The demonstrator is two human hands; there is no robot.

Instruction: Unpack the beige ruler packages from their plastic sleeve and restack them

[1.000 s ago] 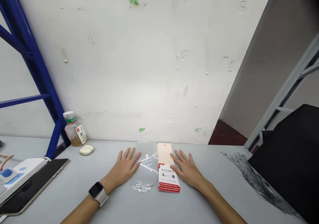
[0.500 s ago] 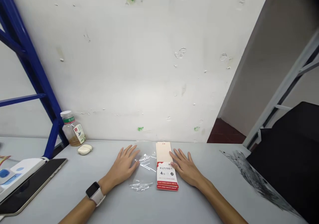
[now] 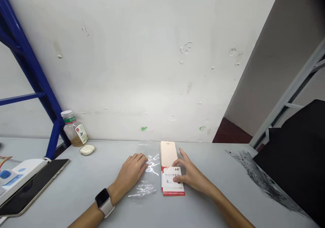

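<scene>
Resting right-hand fingers (image 3: 183,156) spread, not gripping, on a red-and-white ruler-set packet (image 3: 172,189) on the counter (image 3: 76,177). Packet probably light, stiff card; best taken by its long edges. Left hand (image 3: 132,174) curled on a soft, slippery clear plastic bag (image 3: 143,190) just beside it, grip unclear.

A scuffed white wall (image 3: 127,62) behind; blue steel shelving (image 3: 33,65) left; dark red floor (image 3: 231,136) right.

Left hand (image 3: 132,176) flat, right hand (image 3: 189,177) arched
</scene>
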